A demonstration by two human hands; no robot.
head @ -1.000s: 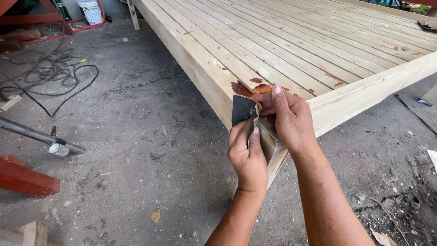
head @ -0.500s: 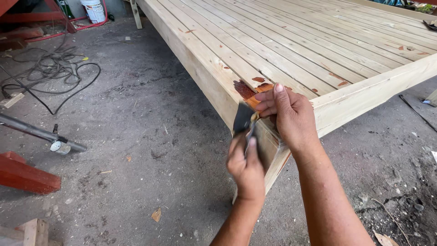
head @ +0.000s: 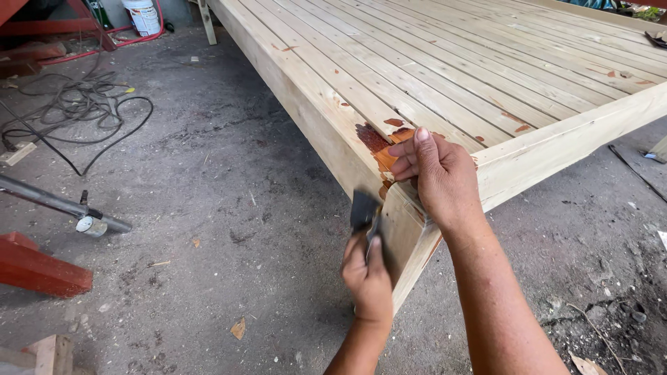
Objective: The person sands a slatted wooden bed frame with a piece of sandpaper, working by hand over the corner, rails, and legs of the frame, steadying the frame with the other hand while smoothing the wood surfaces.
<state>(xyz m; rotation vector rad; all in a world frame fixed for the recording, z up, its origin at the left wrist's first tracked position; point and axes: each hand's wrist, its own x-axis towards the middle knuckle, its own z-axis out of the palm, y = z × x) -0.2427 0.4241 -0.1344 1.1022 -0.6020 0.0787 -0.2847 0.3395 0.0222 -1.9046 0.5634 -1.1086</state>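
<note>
Two bare forearms enter from the lower edge, unsleeved to the frame's limit. The left hand and the right hand carry no gloves, rings, watch or wristband. Fingernails are short; fine hair shows along both forearms.

dark scraper blade against pale corner post

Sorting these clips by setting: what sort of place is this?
Probably a rough carpentry workshop or yard. A large slatted wooden frame stands on a dusty concrete floor, black cable lies loose, and the left hand works a dark scraper at its corner while the right hand steadies it.
</note>
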